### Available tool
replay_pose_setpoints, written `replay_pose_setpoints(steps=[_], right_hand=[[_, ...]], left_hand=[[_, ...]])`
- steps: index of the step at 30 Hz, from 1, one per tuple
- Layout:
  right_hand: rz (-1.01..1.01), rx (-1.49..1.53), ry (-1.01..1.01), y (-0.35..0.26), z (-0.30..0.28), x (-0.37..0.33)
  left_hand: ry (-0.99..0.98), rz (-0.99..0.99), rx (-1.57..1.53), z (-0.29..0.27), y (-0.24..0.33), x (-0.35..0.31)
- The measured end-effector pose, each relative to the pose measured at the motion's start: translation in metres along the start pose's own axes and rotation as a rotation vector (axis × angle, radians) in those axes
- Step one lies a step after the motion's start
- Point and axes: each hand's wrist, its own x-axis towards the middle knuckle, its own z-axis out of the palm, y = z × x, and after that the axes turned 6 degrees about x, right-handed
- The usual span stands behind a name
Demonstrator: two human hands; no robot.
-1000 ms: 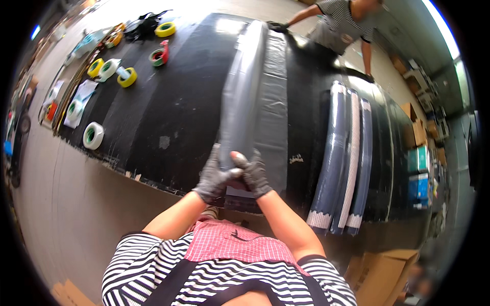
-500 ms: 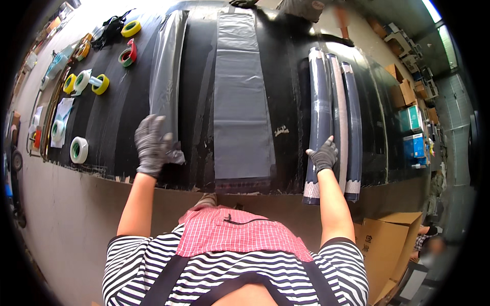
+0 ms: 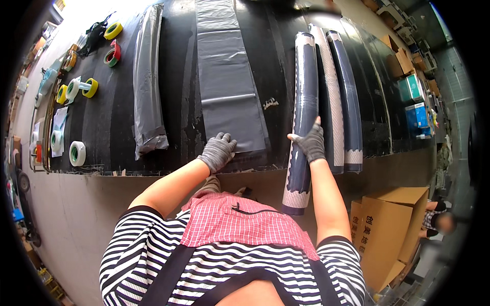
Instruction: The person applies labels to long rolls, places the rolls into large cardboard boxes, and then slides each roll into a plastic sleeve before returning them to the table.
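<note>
A flat grey plastic bag (image 3: 224, 76) lies lengthwise on the black table (image 3: 176, 102). My left hand (image 3: 218, 152), in a grey glove, rests on its near left corner with the fingers laid over the edge. My right hand (image 3: 310, 144), gloved with bare fingertips, grips a dark blue roll (image 3: 305, 92) in clear wrap, thumb and fingers on opposite sides. That roll lies slightly slanted, and its near end juts past the table edge toward me. Just right of it lie two more rolls, one with a pale textured face (image 3: 333, 102) and one dark blue (image 3: 348, 97).
A filled grey plastic package (image 3: 149, 81) lies left of the bag. Several tape rolls, such as a white one (image 3: 77, 153), sit along the table's left side. An open cardboard box (image 3: 385, 234) stands at the lower right. Another person (image 3: 436, 222) is at the far right.
My left hand has left the filled grey package and moved right onto the flat bag. With my right hand, the nearest roll has been drawn left and toward me, apart from the other two.
</note>
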Motion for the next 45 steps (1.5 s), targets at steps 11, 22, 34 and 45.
replay_pose_setpoints(steps=[11,22,34,45], right_hand=[[0.011,1.184,-0.637,0.069,-0.082,-0.108],[-0.102,0.974,-0.853,0.170,-0.118,-0.289],[0.033,0.826,-1.031,0.197,-0.163,-0.299],[0.390,1.514,-1.327,0.182,-0.124,-0.275]], left_hand=[[-0.066,0.005,0.203,0.006,0.027,0.007],[0.093,-0.191,-1.448,0.069,-0.041,0.044],[0.226,-0.290,-0.941,-0.001,-0.012,0.020],[0.374,-0.664,-0.432,-0.021,0.017,-0.011]])
